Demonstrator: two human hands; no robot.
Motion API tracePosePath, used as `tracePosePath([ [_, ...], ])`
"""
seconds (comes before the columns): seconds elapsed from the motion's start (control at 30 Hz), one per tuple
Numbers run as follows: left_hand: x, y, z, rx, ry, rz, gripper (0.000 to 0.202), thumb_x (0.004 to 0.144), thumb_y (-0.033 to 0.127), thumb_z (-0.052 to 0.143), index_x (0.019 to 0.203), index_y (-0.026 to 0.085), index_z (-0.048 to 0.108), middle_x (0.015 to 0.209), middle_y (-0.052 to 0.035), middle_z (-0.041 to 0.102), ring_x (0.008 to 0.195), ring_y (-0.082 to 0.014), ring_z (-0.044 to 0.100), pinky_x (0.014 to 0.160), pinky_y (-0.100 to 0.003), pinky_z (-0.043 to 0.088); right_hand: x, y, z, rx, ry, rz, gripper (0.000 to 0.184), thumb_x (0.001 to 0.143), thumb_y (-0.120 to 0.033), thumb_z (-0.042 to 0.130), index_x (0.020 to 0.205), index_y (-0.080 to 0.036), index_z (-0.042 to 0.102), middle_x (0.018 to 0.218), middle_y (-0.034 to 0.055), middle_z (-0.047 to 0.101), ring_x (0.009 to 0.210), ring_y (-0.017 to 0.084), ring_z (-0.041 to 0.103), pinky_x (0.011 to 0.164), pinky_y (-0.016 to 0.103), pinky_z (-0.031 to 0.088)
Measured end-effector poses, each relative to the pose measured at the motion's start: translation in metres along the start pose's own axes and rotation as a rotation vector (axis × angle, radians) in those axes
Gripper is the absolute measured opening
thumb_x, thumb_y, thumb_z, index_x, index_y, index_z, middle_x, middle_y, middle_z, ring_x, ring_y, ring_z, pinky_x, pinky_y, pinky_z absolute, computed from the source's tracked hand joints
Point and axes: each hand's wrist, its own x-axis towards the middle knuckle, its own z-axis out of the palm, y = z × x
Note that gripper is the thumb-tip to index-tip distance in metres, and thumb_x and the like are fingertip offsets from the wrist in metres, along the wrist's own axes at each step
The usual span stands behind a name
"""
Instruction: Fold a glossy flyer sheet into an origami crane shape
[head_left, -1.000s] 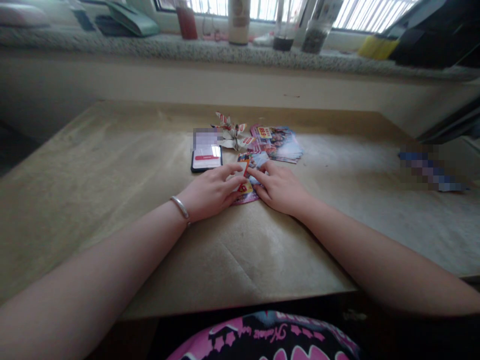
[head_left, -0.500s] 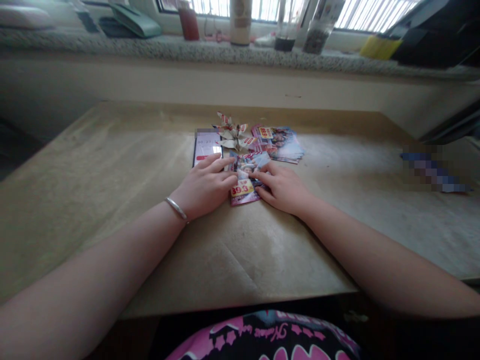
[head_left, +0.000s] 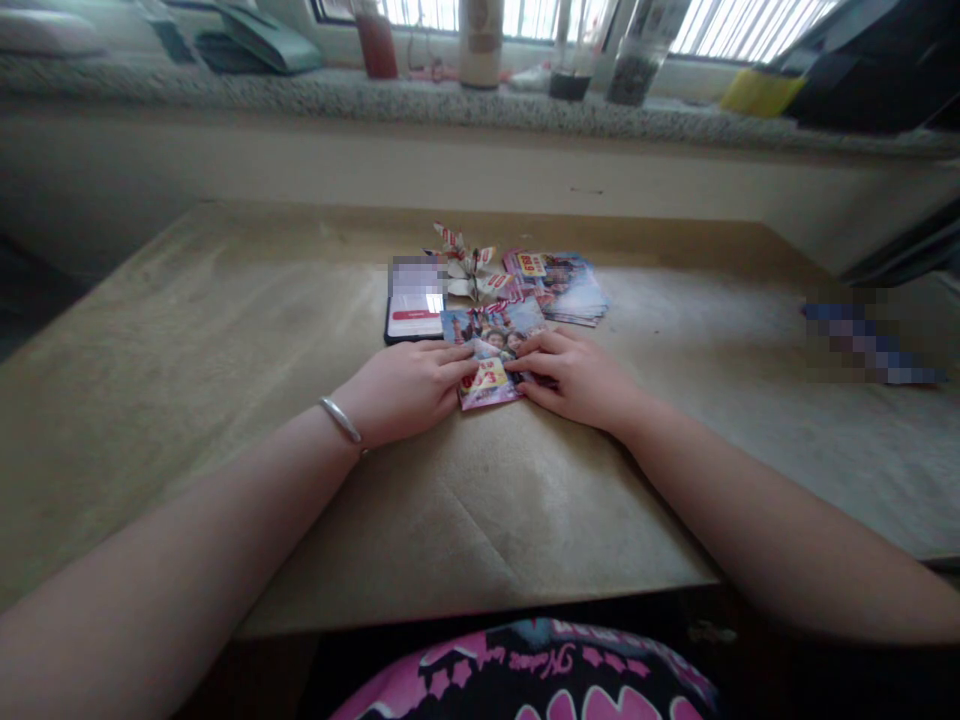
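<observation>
A colourful printed paper sheet (head_left: 495,335) lies flat on the table between my hands. My left hand (head_left: 412,390), with a silver bangle at the wrist, rests with stretched fingers on the sheet's left side. From the right, my right hand (head_left: 574,375) lays its spread fingers on the sheet's other side. Just beyond my left fingers is a phone (head_left: 415,312) with a lit screen. Behind the sheet stand folded paper shapes (head_left: 474,272) with pointed tips. To their right lies a stack of similar printed sheets (head_left: 566,285).
The table (head_left: 300,290) reaches back to a wall below a speckled stone sill (head_left: 337,95). Bottles and jars (head_left: 480,45) stand on that sill. A blurred blue item (head_left: 862,342) lies at the table's right side.
My left hand has drawn back toward me and left, uncovering more of the phone and the sheet's upper left. My right hand has shifted slightly right and nearer.
</observation>
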Motion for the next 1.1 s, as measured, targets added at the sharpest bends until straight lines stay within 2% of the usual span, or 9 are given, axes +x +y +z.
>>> tracePosePath([
  [0.2, 0.001, 0.001, 0.005, 0.026, 0.045, -0.012, 0.04, 0.098, 0.03, 0.041, 0.122, 0.01, 0.065, 0.129, -0.0134, 0.064, 0.112, -0.0271, 0.062, 0.099, -0.044, 0.052, -0.003, 0.0, -0.007, 0.023, -0.01, -0.032, 0.032, 0.084, -0.04, 0.067, 0.108, -0.019, 0.073, 0.115, 0.0106, 0.068, 0.109, 0.027, 0.059, 0.096, 0.044, 0.048],
  [0.4, 0.0, 0.0, 0.005, 0.027, 0.089, 0.012, 0.038, 0.098, 0.03, 0.041, 0.119, 0.013, 0.068, 0.123, -0.0109, 0.067, 0.106, -0.0263, 0.064, 0.095, -0.043, 0.053, -0.005, 0.007, -0.012, -0.03, 0.012, -0.134, 0.019, 0.09, -0.032, 0.06, 0.096, -0.023, 0.075, 0.102, 0.0053, 0.073, 0.096, 0.022, 0.064, 0.086, 0.037, 0.051],
  [0.57, 0.002, 0.005, 0.002, -0.015, 0.092, -0.005, 0.038, 0.099, 0.035, 0.039, 0.119, 0.019, 0.068, 0.118, -0.0084, 0.069, 0.103, -0.0256, 0.065, 0.093, -0.045, 0.05, -0.008, 0.012, -0.017, -0.108, 0.004, -0.183, 0.023, 0.094, -0.027, 0.052, 0.088, -0.023, 0.074, 0.097, 0.0032, 0.075, 0.091, 0.02, 0.067, 0.081, 0.033, 0.051],
  [0.7, 0.001, 0.007, 0.005, -0.077, 0.046, 0.011, 0.039, 0.099, 0.037, 0.042, 0.124, 0.019, 0.065, 0.123, -0.01, 0.065, 0.112, -0.026, 0.06, 0.106, -0.05, 0.041, -0.012, 0.016, -0.021, -0.137, -0.011, -0.145, 0.019, 0.091, -0.022, 0.053, 0.086, -0.022, 0.071, 0.1, 0.0028, 0.075, 0.09, 0.019, 0.068, 0.079, 0.031, 0.051],
  [0.77, 0.001, 0.007, 0.006, -0.14, -0.001, 0.037, 0.041, 0.099, 0.037, 0.042, 0.132, 0.019, 0.059, 0.13, -0.0114, 0.059, 0.119, -0.0254, 0.056, 0.11, -0.047, 0.038, -0.014, 0.018, -0.023, -0.132, -0.024, -0.117, 0.016, 0.088, -0.02, 0.054, 0.083, -0.022, 0.069, 0.099, 0.0027, 0.075, 0.087, 0.018, 0.068, 0.076, 0.031, 0.05],
  [0.9, -0.001, 0.007, 0.009, -0.213, -0.082, 0.073, 0.047, 0.098, 0.039, 0.044, 0.143, 0.026, 0.047, 0.138, -0.0124, 0.048, 0.125, -0.0259, 0.05, 0.107, -0.041, 0.044, -0.016, 0.02, -0.026, -0.114, -0.047, -0.073, 0.012, 0.085, -0.018, 0.054, 0.081, -0.022, 0.066, 0.1, 0.0029, 0.074, 0.088, 0.019, 0.068, 0.077, 0.031, 0.05],
  [1.1, -0.002, 0.005, 0.006, -0.213, -0.069, 0.15, 0.042, 0.097, 0.04, 0.046, 0.137, 0.031, 0.054, 0.135, -0.0131, 0.048, 0.123, -0.029, 0.049, 0.105, -0.048, 0.043, -0.015, 0.02, -0.025, -0.02, -0.089, -0.02, 0.01, 0.082, -0.016, 0.054, 0.08, -0.022, 0.063, 0.101, 0.0047, 0.073, 0.092, 0.02, 0.066, 0.079, 0.031, 0.049],
])
